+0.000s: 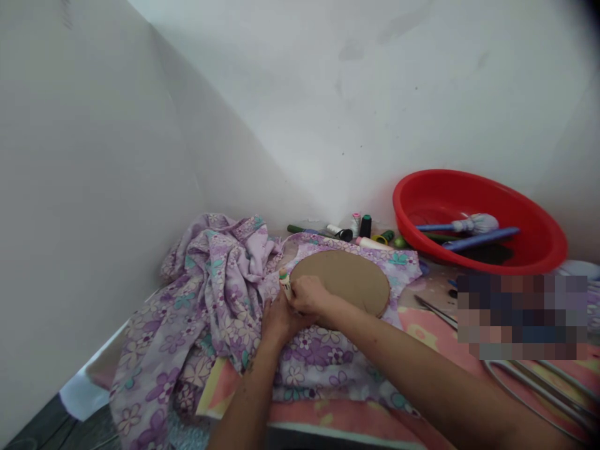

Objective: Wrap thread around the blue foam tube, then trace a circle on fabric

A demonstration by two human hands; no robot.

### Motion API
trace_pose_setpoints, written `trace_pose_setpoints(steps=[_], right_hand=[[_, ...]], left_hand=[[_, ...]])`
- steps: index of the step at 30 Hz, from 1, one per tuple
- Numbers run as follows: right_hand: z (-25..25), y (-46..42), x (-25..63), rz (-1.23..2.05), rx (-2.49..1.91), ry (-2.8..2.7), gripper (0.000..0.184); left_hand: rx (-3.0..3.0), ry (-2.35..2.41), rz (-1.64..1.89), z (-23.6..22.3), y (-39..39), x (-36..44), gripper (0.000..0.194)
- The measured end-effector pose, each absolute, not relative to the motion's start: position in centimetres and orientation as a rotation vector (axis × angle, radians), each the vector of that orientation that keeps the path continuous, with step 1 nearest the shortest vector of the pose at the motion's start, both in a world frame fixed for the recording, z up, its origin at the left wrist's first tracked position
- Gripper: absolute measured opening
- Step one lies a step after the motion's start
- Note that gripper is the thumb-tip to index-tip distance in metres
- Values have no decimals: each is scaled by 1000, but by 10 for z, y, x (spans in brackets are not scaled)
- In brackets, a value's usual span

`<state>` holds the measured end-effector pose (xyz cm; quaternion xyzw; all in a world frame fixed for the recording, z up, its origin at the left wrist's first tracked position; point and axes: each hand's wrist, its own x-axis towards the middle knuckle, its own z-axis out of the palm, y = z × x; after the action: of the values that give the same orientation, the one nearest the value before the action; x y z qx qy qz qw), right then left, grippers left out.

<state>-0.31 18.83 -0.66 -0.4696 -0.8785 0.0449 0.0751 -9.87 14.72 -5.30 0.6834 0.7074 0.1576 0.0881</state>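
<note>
An oval brown cardboard piece (347, 281) lies flat on purple-and-white floral fabric (323, 356). My right hand (312, 295) is at the cardboard's left edge, closed around a white marker-like stick (285, 282) with dark print and an orange-green end. The stick stands tilted, and its lower end is hidden by my hands. Just below, my left hand (280, 320) rests on the fabric, its thumb stretched toward the cardboard's lower left edge. The two hands are close together and overlap in view. More of the fabric (225, 275) is bunched up on the left.
Thread spools (365, 226) stand and lie along the wall. At the back right, a red basin (478, 181) leans with blue-handled items in it. Scissors (435, 311) point in from the right beside a blurred-out patch. A pink-and-yellow cloth (422, 331) covers the table.
</note>
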Motion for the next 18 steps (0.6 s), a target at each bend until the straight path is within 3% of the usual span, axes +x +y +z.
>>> trace_pose_setpoints(steps=[13, 18], right_hand=[[-6, 191, 6, 148, -1328, -2710, 24], [-4, 188, 12, 169, -1294, -2727, 24]], left_hand=[[2082, 2095, 512, -58, 146, -100, 66], [2069, 2115, 513, -60, 145, -101, 71]])
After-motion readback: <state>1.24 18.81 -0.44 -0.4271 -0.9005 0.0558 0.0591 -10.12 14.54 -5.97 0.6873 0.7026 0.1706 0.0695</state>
